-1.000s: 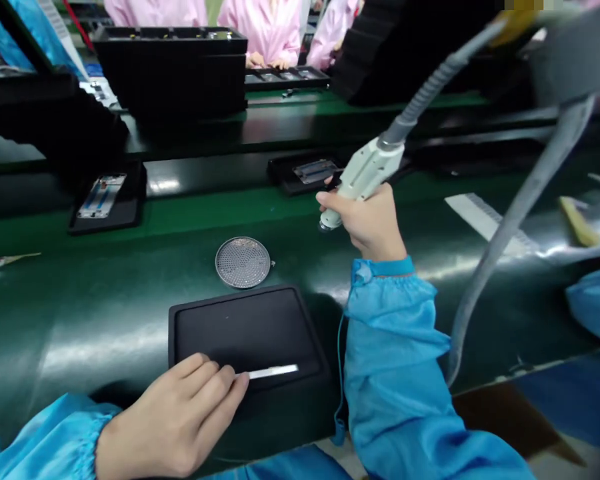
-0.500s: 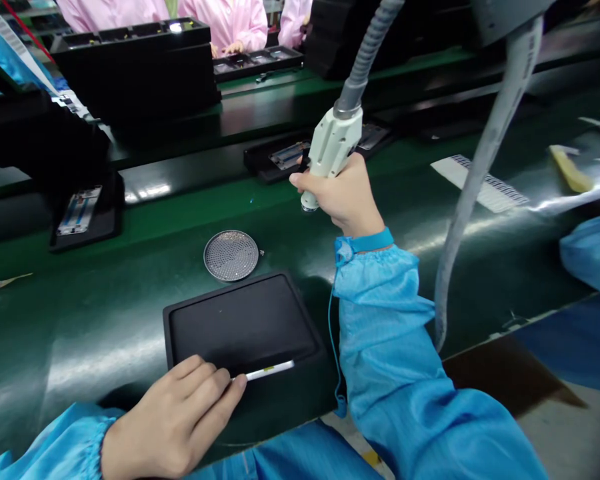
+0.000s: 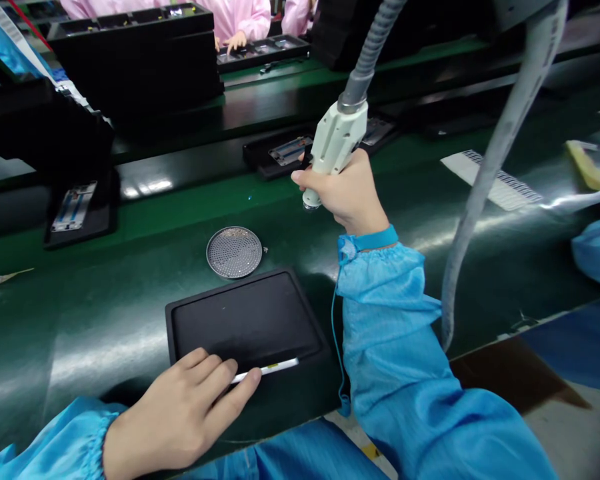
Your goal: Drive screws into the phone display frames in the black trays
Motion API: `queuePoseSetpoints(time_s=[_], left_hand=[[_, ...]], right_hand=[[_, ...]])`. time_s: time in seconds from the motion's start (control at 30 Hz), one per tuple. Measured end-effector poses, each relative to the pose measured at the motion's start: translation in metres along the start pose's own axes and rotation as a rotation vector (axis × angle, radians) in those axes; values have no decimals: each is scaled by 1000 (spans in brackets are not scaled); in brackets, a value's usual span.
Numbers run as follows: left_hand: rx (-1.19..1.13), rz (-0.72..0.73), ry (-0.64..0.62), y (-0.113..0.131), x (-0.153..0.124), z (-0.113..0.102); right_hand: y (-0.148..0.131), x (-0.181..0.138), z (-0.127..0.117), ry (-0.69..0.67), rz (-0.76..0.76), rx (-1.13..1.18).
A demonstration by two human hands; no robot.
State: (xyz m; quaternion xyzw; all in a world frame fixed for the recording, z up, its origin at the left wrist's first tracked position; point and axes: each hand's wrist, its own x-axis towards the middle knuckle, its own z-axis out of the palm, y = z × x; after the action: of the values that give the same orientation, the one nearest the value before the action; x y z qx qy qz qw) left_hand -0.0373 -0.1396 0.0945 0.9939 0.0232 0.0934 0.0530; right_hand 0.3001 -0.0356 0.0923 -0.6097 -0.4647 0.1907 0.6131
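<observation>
I have the left hand [image 3: 180, 410] pinched nearly closed on a slim white piece [image 3: 280, 365] toward five o'clock of the black tray [image 3: 245, 310]. Around the tray's one o'clock on my feed, the right hand [image 3: 355, 193] curls round a pale tool [image 3: 337, 137]; a perforated dish [image 3: 235, 253] lies at twelve.

The near tray [image 3: 245, 313] is plain black, and the strip [image 3: 286, 364] over it is white with a small yellow mark. The dish [image 3: 227, 257] is grey, peppered with dots. Driver [image 3: 337, 137]: pale mint; its hose [image 3: 373, 50]: ribbed grey. The near sleeves [image 3: 390, 313] and wristband [image 3: 377, 238] are bright blue, the table [image 3: 105, 320] dark green with whitish glare. At right, a white card [image 3: 463, 167] shows black stripes; the far smocks [image 3: 253, 20] are pink.
</observation>
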Motion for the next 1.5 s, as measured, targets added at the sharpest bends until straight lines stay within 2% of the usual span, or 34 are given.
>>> queuePoseSetpoints(time_s=[0.37,0.73,1.27,1.5], left_hand=[[12,12,-18,2,1,0],[44,-10,-188,3,12,-7],[-11,-8,-172,-5,10,0],[131,-93,-29,-41,5,11]], right_hand=[[2,-1,1,0,23,18],[6,-2,3,-12,16,49],[3,-3,2,-3,45,19],[2,-3,1,-14,62,-7]])
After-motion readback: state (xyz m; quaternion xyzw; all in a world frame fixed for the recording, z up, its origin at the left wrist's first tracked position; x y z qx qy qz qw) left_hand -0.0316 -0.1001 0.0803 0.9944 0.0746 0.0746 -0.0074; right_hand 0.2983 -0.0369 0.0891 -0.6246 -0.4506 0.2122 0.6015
